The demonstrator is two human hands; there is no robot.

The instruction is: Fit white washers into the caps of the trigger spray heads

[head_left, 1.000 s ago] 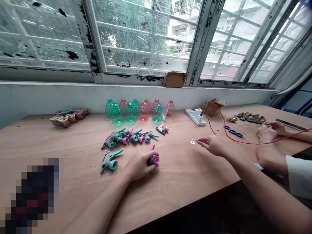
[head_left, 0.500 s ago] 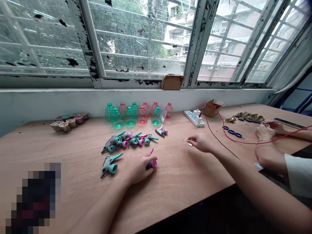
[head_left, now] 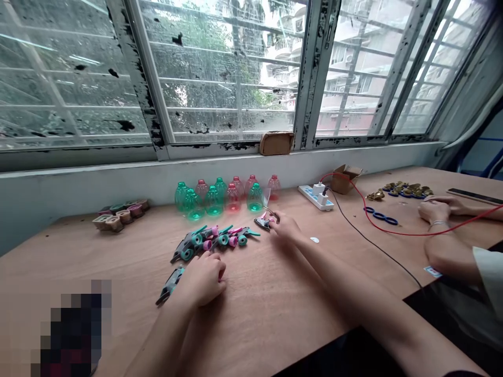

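My left hand (head_left: 202, 280) rests on the wooden table (head_left: 275, 303) with its fingers curled under, hiding whatever is in them. It lies right beside a grey and teal spray head (head_left: 168, 285). My right hand (head_left: 285, 226) reaches to a lone pink-capped spray head (head_left: 262, 222) in front of the bottles, and its fingertips touch it. The hand is pinched on a thin metal tool (head_left: 271, 211). A small white disc (head_left: 314, 240) lies on the table just right of that arm. A pile of several teal and pink spray heads (head_left: 214, 238) lies between my hands.
Several green and pink bottles (head_left: 220, 196) line the wall. Small cups (head_left: 120, 213) sit at the far left. A power strip (head_left: 316, 198), cardboard box (head_left: 345, 178), red cable (head_left: 393, 230) and black cable (head_left: 373, 246) lie to the right. Another person's hands (head_left: 434, 209) work by blue rings (head_left: 380, 215) and gold parts (head_left: 404, 189).
My right hand left the white disc on the table and moved left to the lone spray head. My left hand slid left beside the teal spray head, and its pink-capped piece is hidden.
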